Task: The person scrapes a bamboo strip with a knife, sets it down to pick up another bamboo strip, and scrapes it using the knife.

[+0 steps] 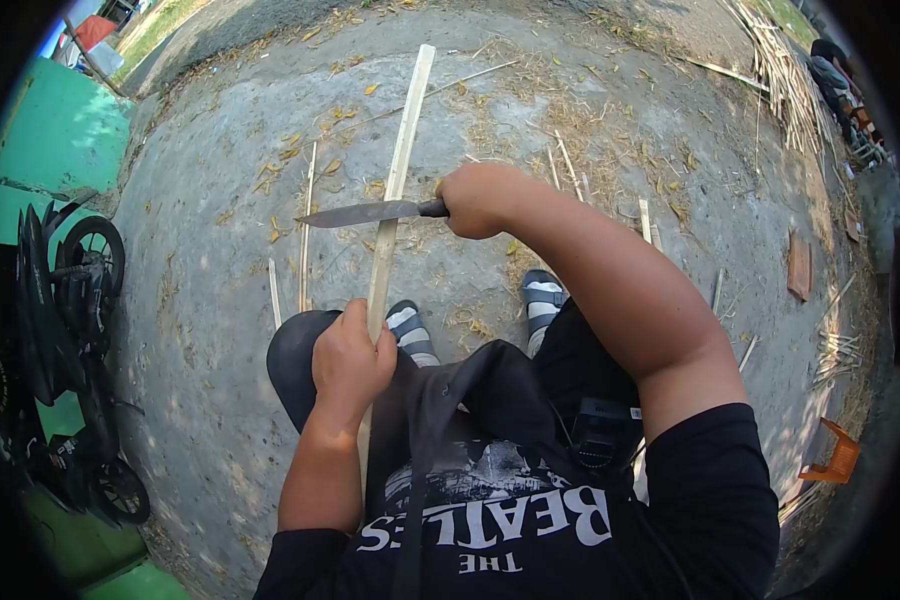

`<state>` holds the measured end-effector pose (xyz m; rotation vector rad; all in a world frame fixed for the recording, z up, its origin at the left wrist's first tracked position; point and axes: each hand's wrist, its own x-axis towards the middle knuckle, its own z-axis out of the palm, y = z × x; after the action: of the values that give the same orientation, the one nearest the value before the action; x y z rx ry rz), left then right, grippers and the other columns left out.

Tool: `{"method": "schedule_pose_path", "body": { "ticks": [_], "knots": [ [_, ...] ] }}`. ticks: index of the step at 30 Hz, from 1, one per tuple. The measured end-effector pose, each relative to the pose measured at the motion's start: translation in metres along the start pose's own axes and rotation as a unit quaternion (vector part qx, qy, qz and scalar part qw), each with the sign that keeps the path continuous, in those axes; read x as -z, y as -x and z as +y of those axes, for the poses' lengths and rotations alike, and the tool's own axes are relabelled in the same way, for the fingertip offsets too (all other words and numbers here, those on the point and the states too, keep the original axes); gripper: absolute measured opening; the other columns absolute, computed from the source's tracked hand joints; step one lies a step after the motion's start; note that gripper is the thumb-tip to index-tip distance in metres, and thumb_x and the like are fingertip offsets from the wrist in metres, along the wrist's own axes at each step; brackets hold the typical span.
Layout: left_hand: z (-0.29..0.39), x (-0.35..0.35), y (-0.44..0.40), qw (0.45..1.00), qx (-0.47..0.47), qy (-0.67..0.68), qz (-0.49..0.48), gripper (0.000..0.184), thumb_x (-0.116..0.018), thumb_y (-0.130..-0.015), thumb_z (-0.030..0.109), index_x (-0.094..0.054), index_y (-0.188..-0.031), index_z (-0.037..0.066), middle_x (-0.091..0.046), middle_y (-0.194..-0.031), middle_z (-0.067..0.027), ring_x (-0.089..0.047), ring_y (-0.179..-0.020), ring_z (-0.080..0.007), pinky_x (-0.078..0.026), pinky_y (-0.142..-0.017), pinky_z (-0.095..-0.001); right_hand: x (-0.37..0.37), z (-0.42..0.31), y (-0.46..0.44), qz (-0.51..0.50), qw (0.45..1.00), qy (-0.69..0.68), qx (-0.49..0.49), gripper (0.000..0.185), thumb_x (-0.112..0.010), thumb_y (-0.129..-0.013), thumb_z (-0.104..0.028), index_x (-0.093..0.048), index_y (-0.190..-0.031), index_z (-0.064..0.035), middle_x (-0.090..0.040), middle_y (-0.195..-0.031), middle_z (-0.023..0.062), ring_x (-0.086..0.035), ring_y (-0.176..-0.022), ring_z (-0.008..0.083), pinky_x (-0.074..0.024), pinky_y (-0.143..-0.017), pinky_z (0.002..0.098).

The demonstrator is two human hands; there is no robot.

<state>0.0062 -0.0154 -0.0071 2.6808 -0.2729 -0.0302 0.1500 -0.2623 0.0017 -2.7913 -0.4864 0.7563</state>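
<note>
My left hand point(354, 350) is closed around the lower part of a long pale wooden strip point(402, 150), above my bent knee. The strip points away from me, its far end over the concrete. In my right hand point(478, 201) is the dark handle of a large knife point(360, 213). Its broad blade points left and lies across the strip, roughly at mid-length. Blade and strip appear to touch; how deep the edge sits cannot be made out.
Thin sticks point(308, 225) and dry leaves lie scattered over the concrete ground point(200, 250). A pile of strips point(785, 80) is at the upper right. A motorcycle point(80, 350) stands left by a green wall point(65, 130). On the right are a brick-like block point(800, 264) and an orange plastic piece point(836, 452).
</note>
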Motion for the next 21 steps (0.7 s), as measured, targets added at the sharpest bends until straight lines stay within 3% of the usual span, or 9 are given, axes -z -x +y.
{"method": "schedule_pose_path", "body": {
  "ticks": [4, 12, 16, 19, 21],
  "knots": [
    [-0.001, -0.002, 0.003, 1.0, -0.012, 0.001, 0.002, 0.024, -0.068, -0.087, 0.018, -0.063, -0.103, 0.001, -0.068, -0.084, -0.0244, -0.066, -0.079, -0.0478, -0.052, -0.07, -0.054, 0.005, 0.027, -0.017, 0.014, 0.999, -0.019, -0.043, 0.029, -0.059, -0.084, -0.015, -0.077, -0.104, -0.0047, -0.075, -0.099, 0.0211, -0.071, -0.095, 0.0404, -0.0563, -0.082, 0.049],
    [0.001, 0.0, 0.001, 1.0, -0.002, 0.004, 0.004, 0.022, -0.068, -0.086, 0.018, -0.063, -0.1, 0.001, -0.068, -0.084, -0.0247, -0.066, -0.079, -0.0478, -0.052, -0.07, -0.0535, -0.005, 0.0, -0.004, -0.01, 1.0, -0.016, 0.024, 0.031, -0.059, -0.083, -0.011, -0.078, -0.106, -0.0013, -0.075, -0.103, 0.0224, -0.072, -0.097, 0.0381, -0.057, -0.085, 0.0469],
    [-0.003, -0.001, 0.003, 1.0, -0.02, 0.001, 0.011, 0.022, -0.068, -0.086, 0.018, -0.062, -0.099, 0.001, -0.068, -0.082, -0.0234, -0.066, -0.076, -0.0472, -0.053, -0.068, -0.0545, 0.004, 0.038, -0.023, 0.003, 0.996, -0.06, -0.067, 0.031, -0.06, -0.083, -0.011, -0.077, -0.107, -0.001, -0.075, -0.104, 0.022, -0.072, -0.097, 0.0376, -0.0566, -0.084, 0.0467],
    [-0.004, 0.0, 0.003, 1.0, -0.023, -0.007, 0.015, 0.022, -0.068, -0.086, 0.018, -0.061, -0.099, 0.002, -0.069, -0.081, -0.0226, -0.067, -0.074, -0.0469, -0.053, -0.067, -0.0548, -0.002, 0.046, -0.021, 0.002, 0.995, -0.087, -0.054, 0.033, -0.06, -0.083, -0.011, -0.077, -0.111, -0.0025, -0.075, -0.106, 0.0217, -0.072, -0.099, 0.0373, -0.0566, -0.085, 0.0472],
    [-0.002, -0.001, 0.002, 1.0, -0.021, -0.006, 0.013, 0.022, -0.068, -0.086, 0.019, -0.061, -0.099, 0.002, -0.069, -0.082, -0.0225, -0.067, -0.074, -0.0471, -0.053, -0.067, -0.0549, -0.007, 0.039, -0.019, 0.013, 0.998, -0.064, -0.001, 0.028, -0.062, -0.086, -0.017, -0.076, -0.107, -0.0049, -0.075, -0.1, 0.0211, -0.071, -0.096, 0.0393, -0.0556, -0.084, 0.0487]
  ]
}}
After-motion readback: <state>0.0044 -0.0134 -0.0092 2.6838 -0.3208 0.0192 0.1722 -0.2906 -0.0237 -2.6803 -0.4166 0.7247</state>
